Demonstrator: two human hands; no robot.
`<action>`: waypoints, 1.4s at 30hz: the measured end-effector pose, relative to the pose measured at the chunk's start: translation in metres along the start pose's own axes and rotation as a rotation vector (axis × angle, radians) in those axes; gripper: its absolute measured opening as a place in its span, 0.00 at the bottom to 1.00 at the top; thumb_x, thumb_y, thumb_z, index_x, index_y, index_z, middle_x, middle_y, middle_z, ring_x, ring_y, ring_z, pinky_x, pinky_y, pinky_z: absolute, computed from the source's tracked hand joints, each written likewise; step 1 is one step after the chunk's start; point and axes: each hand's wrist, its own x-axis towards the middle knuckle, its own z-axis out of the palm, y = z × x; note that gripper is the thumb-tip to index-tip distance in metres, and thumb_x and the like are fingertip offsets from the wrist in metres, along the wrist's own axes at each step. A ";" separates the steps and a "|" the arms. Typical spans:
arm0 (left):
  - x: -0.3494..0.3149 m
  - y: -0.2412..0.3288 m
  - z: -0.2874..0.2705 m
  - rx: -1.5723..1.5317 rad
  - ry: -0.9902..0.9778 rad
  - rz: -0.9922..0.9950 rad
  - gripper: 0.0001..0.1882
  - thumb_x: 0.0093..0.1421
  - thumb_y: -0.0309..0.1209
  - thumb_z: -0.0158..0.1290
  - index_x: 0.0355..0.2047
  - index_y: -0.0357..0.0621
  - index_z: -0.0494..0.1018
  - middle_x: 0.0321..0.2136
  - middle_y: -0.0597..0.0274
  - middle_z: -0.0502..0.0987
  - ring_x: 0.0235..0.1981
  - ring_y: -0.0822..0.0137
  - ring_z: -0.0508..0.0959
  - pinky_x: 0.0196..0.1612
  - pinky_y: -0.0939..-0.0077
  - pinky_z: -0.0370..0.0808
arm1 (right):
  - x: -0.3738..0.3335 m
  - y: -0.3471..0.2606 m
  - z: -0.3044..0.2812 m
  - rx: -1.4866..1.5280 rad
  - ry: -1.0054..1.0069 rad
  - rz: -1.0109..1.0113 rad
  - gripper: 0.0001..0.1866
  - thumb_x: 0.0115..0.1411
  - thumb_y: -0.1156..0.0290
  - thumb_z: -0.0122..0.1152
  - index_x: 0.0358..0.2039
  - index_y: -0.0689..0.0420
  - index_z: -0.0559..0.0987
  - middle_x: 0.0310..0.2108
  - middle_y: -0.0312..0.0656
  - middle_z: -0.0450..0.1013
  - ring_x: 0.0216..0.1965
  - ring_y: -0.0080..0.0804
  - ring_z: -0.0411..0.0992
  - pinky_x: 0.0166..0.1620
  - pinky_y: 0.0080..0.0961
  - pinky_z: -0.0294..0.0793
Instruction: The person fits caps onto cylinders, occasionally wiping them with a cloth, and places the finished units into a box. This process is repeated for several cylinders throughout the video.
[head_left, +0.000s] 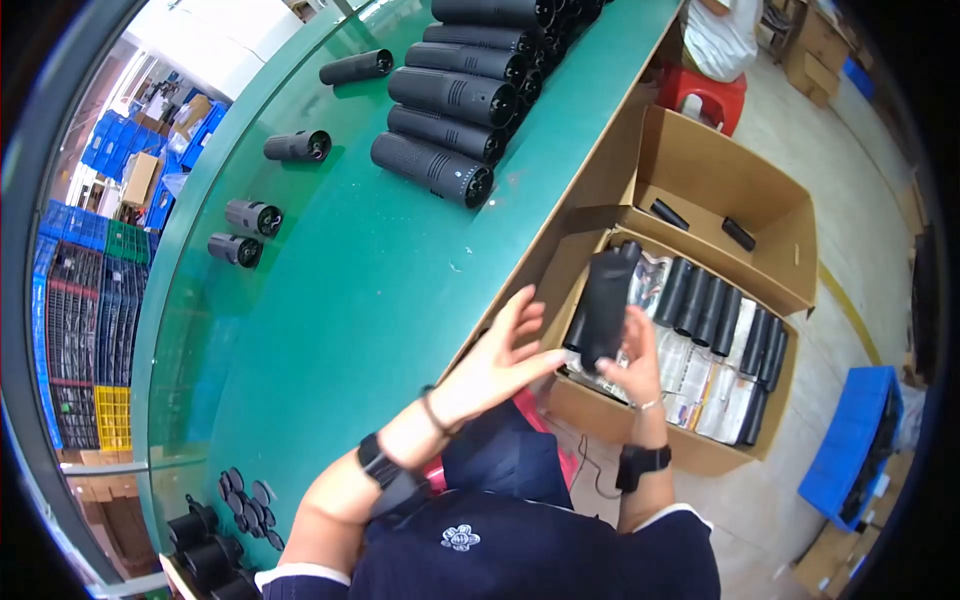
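My right hand grips a black cylindrical housing, held upright over the near cardboard box and slightly blurred. To its left, my left hand has its fingers spread and holds nothing; the thumb points at the housing, and I cannot tell whether it touches. Inside the near box, black tubes lie in rows with printed paper among them. On the green table, similar black housings are stacked in a pile at the far side.
Several shorter grey-black housings lie along the table's left side. Black discs sit at its near left corner. A second cardboard box holds two black pieces. Beyond are a red stool and a blue bin.
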 end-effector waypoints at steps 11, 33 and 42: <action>-0.055 0.087 -0.067 0.086 0.046 0.493 0.40 0.46 0.27 0.68 0.58 0.40 0.61 0.51 0.56 0.70 0.57 0.62 0.69 0.60 0.66 0.66 | 0.093 0.173 -0.078 -0.968 0.009 0.078 0.35 0.51 0.63 0.69 0.58 0.60 0.68 0.51 0.53 0.72 0.53 0.49 0.70 0.54 0.37 0.71; -0.244 0.063 -0.232 -0.126 0.698 0.484 0.34 0.54 0.41 0.61 0.58 0.44 0.63 0.52 0.58 0.71 0.53 0.65 0.71 0.57 0.67 0.67 | 0.062 0.137 -0.067 -0.798 0.152 -0.238 0.32 0.63 0.69 0.49 0.67 0.56 0.54 0.66 0.47 0.55 0.64 0.47 0.56 0.67 0.39 0.47; -0.270 0.052 -0.241 0.045 0.739 0.564 0.30 0.50 0.39 0.57 0.53 0.42 0.67 0.46 0.60 0.73 0.49 0.67 0.73 0.53 0.72 0.68 | 0.046 -0.163 0.196 -0.338 -0.532 -0.424 0.50 0.46 0.68 0.65 0.68 0.53 0.50 0.59 0.45 0.60 0.54 0.39 0.65 0.55 0.35 0.67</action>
